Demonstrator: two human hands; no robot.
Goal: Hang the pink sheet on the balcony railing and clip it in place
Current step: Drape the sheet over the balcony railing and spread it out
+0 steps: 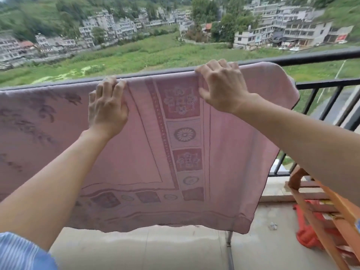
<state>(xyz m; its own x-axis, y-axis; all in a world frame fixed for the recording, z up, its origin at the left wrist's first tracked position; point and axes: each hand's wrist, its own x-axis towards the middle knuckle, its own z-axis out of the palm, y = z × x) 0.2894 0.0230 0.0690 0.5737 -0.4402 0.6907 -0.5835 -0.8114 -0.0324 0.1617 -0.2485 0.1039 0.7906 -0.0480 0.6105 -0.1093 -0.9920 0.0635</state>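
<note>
Nearest: blue-striped fabric sleeve (21, 252) at lower left, bare concrete balcony floor (155, 248), orange wooden frame (323, 211) at right. Beyond: pink patterned woven sheet (148, 152) draped over black metal balcony railing (319, 57), lower hem hanging free above floor; left hand (108, 106) flat and open against sheet just below rail, right hand (220, 84) curled over top fold, fingers gripping sheet at rail. Farthest: green field (155, 53) and grey multi-storey buildings (292, 30).

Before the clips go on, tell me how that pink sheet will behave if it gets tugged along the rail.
The pink sheet looks thin and floppy: its lower hem waves and one corner curls. It would probably slide on the smooth dark railing, since no clip shows. The left hand and right hand press it flat, so it likely bunches easily.
</note>
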